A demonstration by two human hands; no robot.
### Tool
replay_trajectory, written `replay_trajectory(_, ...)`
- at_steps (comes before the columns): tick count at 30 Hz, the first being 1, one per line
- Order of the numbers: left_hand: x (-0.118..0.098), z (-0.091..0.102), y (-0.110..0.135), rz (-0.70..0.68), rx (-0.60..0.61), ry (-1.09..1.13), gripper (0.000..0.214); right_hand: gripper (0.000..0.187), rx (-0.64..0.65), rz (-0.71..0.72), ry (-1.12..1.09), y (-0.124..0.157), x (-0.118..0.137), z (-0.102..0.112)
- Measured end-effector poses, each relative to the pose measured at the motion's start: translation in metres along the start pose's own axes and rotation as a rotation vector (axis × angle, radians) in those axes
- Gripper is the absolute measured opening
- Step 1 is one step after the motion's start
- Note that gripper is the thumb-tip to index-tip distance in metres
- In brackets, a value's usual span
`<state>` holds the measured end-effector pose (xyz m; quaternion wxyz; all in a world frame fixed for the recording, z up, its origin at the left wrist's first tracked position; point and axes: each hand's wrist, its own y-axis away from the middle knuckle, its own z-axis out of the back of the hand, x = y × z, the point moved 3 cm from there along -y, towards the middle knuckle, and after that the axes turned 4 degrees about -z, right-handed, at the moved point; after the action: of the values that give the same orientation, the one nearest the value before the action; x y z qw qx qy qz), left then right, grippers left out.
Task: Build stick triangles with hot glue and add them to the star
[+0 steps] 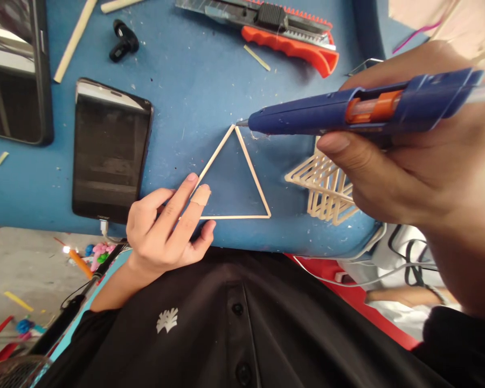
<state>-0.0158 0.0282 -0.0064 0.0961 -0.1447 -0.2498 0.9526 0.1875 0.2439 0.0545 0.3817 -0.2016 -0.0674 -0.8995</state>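
Note:
A triangle of thin wooden sticks (248,170) lies flat on the blue table (194,86). My left hand (167,229) rests at its lower left corner, two fingers stretched out and pressing on the left stick; one finger wears a plaster. My right hand (420,167) grips a blue glue gun (359,108) with an orange trigger part. The gun's nozzle touches the triangle's top corner.
A glued stick lattice (327,188) sits partly under my right hand. A dark phone (109,151) lies left of the triangle, another device (14,70) at the far left. An orange utility knife (285,29), loose sticks (75,40) and a black earbud (123,40) lie at the back.

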Motion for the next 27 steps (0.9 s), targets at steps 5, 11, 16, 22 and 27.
replay_trajectory(5,0.0001,-0.0002,0.0018,0.014,-0.002,-0.004,0.067,0.043,-0.012,0.099,0.016,0.0038,-0.0024,-0.0018)
replay_trajectory(11,-0.0001,-0.0006,0.0032,0.009,0.005,0.017,0.07,0.042,-0.003,0.126,0.042,0.0046,-0.0009,-0.0013)
replay_trajectory(16,-0.0002,0.0001,0.0006,0.006,0.002,-0.008,0.064,0.043,0.01,0.129,0.05,0.0052,0.0003,-0.0001)
replay_trajectory(22,-0.0003,0.0004,-0.0001,0.004,0.002,-0.013,0.063,0.047,-0.007,0.063,0.043,0.0053,-0.0008,-0.0007)
replay_trajectory(27,-0.0002,0.0004,0.0006,0.003,-0.002,-0.024,0.061,0.047,-0.015,0.018,0.012,0.0032,-0.0021,-0.0007)
